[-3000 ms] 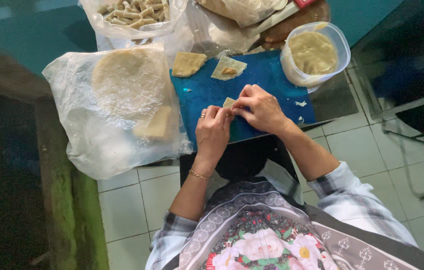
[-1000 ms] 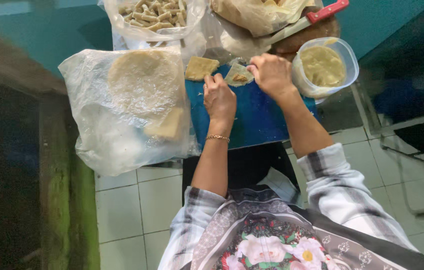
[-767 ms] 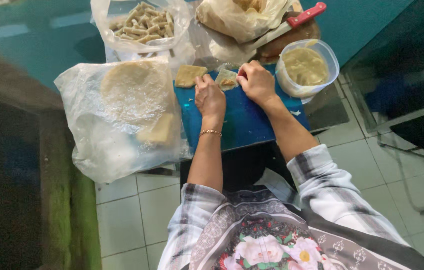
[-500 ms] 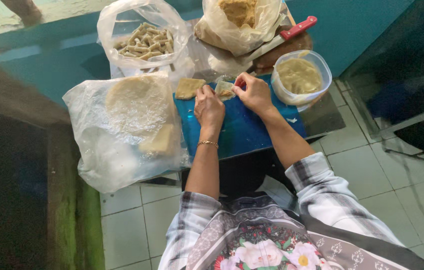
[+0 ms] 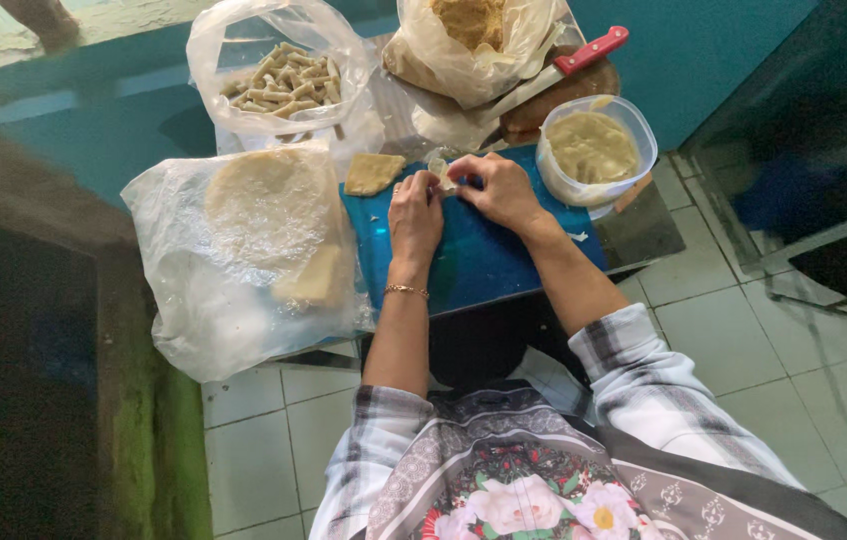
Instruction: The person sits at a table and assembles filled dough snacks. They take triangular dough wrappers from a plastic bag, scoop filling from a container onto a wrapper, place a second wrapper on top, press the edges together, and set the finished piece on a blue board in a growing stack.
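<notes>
My left hand (image 5: 415,212) and my right hand (image 5: 496,190) meet at the far edge of a blue cutting board (image 5: 478,262). Both pinch a small pale wrapper piece (image 5: 437,172) between their fingertips. A triangular wrapper piece (image 5: 372,173) lies on the board just left of my left hand. A clear tub of pale filling (image 5: 594,150) stands right of my right hand. A stack of round wrappers (image 5: 268,203) lies on a plastic bag at the left.
A clear bag of finished rolls (image 5: 278,76) sits at the back left. Another bag with brownish contents (image 5: 470,30) stands behind the board, and a red-handled knife (image 5: 568,64) rests on a wooden board. White floor tiles (image 5: 713,330) lie below.
Both hands moved from the near middle of the board to its far edge, where they now work a wrapper piece. The view tilted, so more of the bags at the back shows.
</notes>
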The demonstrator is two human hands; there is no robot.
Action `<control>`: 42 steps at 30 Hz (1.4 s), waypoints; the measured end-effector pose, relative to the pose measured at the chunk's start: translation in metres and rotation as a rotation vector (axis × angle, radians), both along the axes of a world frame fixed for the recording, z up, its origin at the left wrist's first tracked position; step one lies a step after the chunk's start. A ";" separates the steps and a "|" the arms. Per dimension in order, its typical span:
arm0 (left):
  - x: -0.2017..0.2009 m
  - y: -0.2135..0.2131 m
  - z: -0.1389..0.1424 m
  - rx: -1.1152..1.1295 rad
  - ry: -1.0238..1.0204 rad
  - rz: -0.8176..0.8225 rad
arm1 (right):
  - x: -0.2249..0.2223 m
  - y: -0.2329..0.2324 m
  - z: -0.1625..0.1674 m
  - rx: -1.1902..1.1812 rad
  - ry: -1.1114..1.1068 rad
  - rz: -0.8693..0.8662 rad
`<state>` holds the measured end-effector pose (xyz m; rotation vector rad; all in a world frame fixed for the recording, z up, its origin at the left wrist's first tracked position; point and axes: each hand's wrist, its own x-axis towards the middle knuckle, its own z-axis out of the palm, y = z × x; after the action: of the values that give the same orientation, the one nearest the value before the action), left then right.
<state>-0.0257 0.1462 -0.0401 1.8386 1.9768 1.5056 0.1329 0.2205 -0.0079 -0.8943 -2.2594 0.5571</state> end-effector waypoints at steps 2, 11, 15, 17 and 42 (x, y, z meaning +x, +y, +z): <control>-0.005 0.001 -0.002 -0.044 0.029 -0.032 | 0.001 0.000 0.001 0.097 -0.022 0.045; -0.001 0.027 -0.006 -0.017 0.090 0.052 | -0.008 0.013 -0.015 0.373 -0.188 0.120; -0.004 0.023 0.006 -0.028 -0.020 0.037 | -0.018 0.028 -0.017 0.175 -0.061 0.110; -0.005 0.020 0.011 -0.038 -0.045 0.007 | -0.021 0.040 -0.013 -0.068 0.014 0.115; -0.012 0.032 0.017 -0.112 -0.088 0.072 | -0.026 0.056 0.000 0.042 -0.111 0.178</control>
<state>-0.0377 0.1786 -0.0228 1.6461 2.0620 1.4347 0.1066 0.2762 -0.0080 -0.7231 -2.4583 0.5484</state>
